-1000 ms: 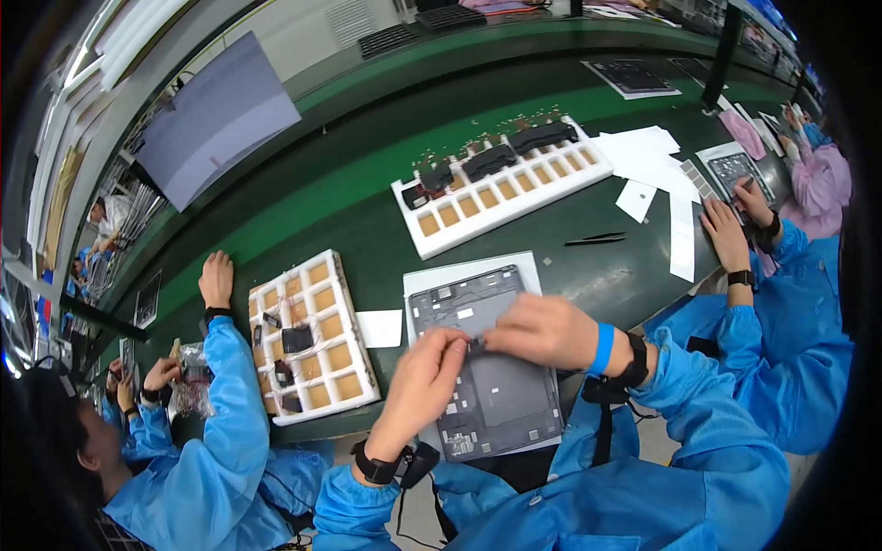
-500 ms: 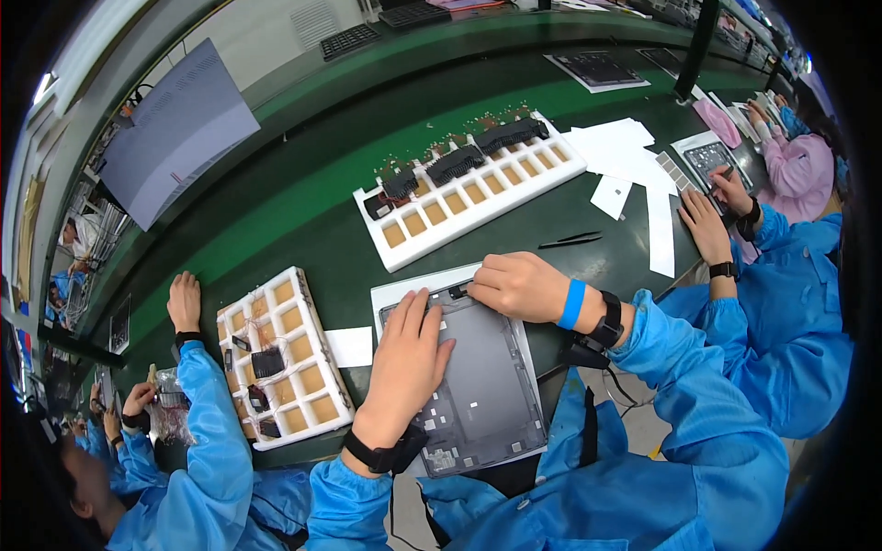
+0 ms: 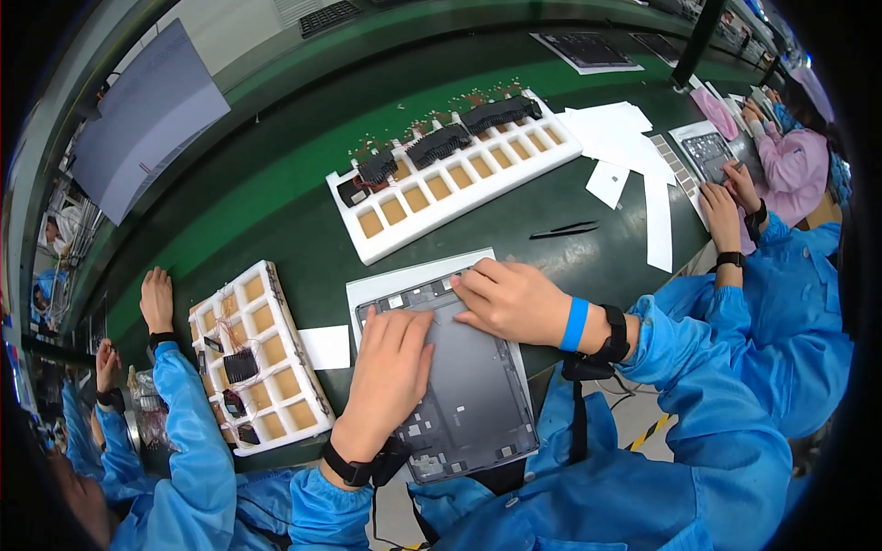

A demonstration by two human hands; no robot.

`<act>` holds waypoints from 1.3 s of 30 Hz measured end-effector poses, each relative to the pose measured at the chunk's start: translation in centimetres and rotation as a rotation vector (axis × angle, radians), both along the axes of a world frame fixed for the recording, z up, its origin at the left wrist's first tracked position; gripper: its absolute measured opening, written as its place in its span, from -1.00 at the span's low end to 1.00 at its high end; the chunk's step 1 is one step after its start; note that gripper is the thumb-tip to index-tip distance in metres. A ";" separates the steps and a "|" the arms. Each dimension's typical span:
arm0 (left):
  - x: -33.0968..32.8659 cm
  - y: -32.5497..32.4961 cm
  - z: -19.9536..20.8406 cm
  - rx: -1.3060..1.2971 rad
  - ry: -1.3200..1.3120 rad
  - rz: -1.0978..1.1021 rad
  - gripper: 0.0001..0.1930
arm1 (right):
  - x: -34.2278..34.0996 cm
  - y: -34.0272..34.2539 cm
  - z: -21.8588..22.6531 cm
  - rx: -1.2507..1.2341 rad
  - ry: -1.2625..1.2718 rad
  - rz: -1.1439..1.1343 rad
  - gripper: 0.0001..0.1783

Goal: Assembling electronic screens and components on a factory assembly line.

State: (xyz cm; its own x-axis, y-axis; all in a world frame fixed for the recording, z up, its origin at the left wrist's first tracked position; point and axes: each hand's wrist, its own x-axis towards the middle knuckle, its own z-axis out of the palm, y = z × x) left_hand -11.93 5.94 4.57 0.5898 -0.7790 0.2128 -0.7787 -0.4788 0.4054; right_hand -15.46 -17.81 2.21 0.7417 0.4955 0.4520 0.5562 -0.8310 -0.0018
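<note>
A grey tablet housing (image 3: 473, 386) lies on a white sheet or board (image 3: 367, 292) at the table's near edge, partly covered by my hands. My left hand (image 3: 390, 367) rests across its left side, fingers extended and the fingertips near the upper left. At its top edge is my right hand (image 3: 519, 303), with bent fingertips touching the rim strip. The thumb stands apart from the forefinger over the inner face, and I make out nothing between them. A small white square (image 3: 395, 301) shows on the top strip.
Behind the housing stands a white foam tray (image 3: 386, 241) with black parts along its back. Another foam tray (image 3: 323, 404) with wired parts is at left, beside a co-worker's arm (image 3: 188, 395). Black tweezers (image 3: 564, 230) and white papers (image 3: 602, 138) lie at right, near another co-worker's hands (image 3: 726, 211).
My right thumb and forefinger have parted from a pinch at the housing's top edge, where a small black part showed. My left fingertips have slid slightly down. The whole view has shifted a little.
</note>
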 end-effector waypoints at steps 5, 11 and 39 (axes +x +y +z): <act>0.2 -0.9 0.6 0.046 -0.100 0.033 -0.45 | -0.8 0.3 0.4 0.024 0.024 -0.073 -0.54; -0.1 -2.5 0.4 0.233 -0.297 0.012 -0.46 | -0.6 -0.7 -0.4 0.222 0.041 -0.045 -0.60; -17.6 9.0 -3.8 -0.654 1.232 0.603 -0.64 | -17.8 3.9 -4.5 1.431 1.018 -0.348 -0.62</act>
